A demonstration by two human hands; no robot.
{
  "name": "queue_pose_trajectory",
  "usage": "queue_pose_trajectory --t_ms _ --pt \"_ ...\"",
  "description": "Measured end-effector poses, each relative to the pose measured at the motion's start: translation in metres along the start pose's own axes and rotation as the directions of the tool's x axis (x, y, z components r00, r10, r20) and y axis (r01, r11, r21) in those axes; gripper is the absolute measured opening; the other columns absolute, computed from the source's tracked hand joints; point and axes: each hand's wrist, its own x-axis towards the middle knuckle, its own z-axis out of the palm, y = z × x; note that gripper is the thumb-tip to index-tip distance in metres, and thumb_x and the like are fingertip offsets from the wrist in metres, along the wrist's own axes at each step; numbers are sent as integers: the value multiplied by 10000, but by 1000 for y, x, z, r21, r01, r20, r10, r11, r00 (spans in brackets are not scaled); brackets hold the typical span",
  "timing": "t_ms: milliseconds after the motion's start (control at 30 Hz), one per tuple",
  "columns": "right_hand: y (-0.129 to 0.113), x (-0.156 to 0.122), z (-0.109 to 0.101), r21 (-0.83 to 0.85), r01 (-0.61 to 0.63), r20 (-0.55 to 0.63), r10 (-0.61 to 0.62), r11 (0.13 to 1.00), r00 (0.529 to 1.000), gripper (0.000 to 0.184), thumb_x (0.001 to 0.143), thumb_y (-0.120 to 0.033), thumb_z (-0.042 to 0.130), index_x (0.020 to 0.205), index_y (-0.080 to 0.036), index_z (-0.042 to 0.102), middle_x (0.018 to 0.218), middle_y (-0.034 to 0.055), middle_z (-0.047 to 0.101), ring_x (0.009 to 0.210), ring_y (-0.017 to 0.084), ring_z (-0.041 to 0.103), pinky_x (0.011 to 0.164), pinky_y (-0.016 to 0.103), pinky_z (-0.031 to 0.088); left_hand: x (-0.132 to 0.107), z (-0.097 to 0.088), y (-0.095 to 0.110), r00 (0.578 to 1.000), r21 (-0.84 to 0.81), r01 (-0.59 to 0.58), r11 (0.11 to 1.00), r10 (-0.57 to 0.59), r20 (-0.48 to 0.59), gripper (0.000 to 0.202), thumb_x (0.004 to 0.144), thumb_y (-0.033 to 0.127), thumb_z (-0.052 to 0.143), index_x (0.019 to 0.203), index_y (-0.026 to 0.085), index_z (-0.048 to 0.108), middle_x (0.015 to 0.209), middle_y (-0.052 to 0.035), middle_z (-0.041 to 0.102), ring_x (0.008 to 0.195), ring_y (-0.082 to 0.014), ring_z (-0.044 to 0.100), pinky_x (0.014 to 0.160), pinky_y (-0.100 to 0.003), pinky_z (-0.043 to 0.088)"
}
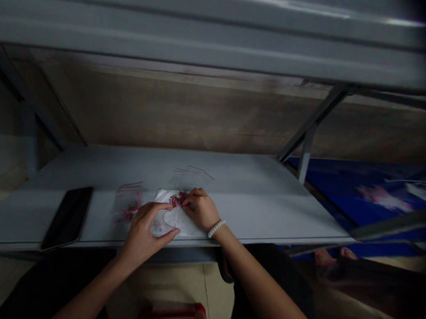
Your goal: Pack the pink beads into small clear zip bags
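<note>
My left hand (pixel 145 232) rests on a white sheet (pixel 179 220) at the table's front edge, its thumb and forefinger curved into a C with a small clear bag between them, as far as I can tell. My right hand (pixel 201 208), a white bead bracelet on its wrist, pinches at a little heap of pink and dark beads (pixel 176 200) on the sheet. A clear zip bag (pixel 126 207) with pink beads lies just left of my left hand. Another clear zip bag (pixel 190 176) lies behind the sheet.
A dark phone (pixel 68 216) lies face up on the grey table (pixel 268 197), left of the bags. A metal shelf frame (pixel 310 122) rises at the right, with blue fabric (pixel 360 194) beyond it. A red stool (pixel 173 314) stands below the table edge.
</note>
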Motion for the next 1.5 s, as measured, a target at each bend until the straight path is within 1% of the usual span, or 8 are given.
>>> queue_pose_trajectory --t_ms 300,433,567,733,833,967,1233,1500 --pt "-5 0 4 -23 -39 -24 38 999 999 147 764 -39 642 778 -170 708 835 66 650 858 185 568 803 298 453 1 -2 1 1000 -10 -15 1000 15 0 380 724 255 719 1064 230 552 1029 -61 655 973 -232 611 857 -389 479" --pt "-17 0 -9 201 -23 -94 43 979 995 104 780 -78 652 785 -169 701 803 49 640 786 167 568 738 287 461 1 -2 -1 1000 0 -9 1000 9 -2 384 727 261 715 1073 234 553 1032 -61 657 975 -236 613 857 -391 479" --pt "-39 -5 -27 517 49 -129 21 855 991 56 812 -209 671 850 -180 700 844 48 640 746 155 576 619 265 452 1 0 -1 1000 22 -13 1000 13 -24 399 715 259 724 1073 236 550 1017 -56 659 957 -235 617 844 -390 486" --pt "-57 -11 -32 586 130 -110 -80 800 991 76 796 -267 701 858 -237 732 913 40 619 903 172 584 803 332 479 -1 4 0 998 35 -45 998 46 -30 437 706 257 730 1095 228 532 1023 -70 643 962 -240 606 834 -395 490" --pt "-49 -9 -31 618 104 -110 -45 779 993 103 824 -281 668 884 -228 732 906 48 632 834 159 590 695 290 480 -1 3 1 999 17 -43 999 43 -27 425 706 249 732 1086 228 542 1022 -63 646 963 -233 604 836 -387 490" --pt "-23 -6 -23 448 18 -177 69 894 982 88 824 -228 654 866 -200 727 843 53 642 770 160 579 649 280 461 0 0 1 999 2 -21 1000 21 -37 393 722 245 721 1081 231 563 1035 -65 646 985 -236 600 858 -393 483" --pt "-11 -3 7 -60 14 -73 -19 998 997 102 751 -130 694 819 -195 731 897 82 634 891 219 525 795 338 444 0 -2 2 994 -6 -65 998 64 -86 408 742 256 711 1119 241 555 1078 -78 635 1045 -253 582 908 -422 475" --pt "-24 -2 -5 141 29 -213 2 990 977 85 788 -142 659 818 -191 721 844 68 628 839 203 554 780 350 456 0 -4 5 989 -8 -108 994 106 -105 425 747 251 713 1139 243 547 1091 -83 632 1072 -256 572 929 -435 470"
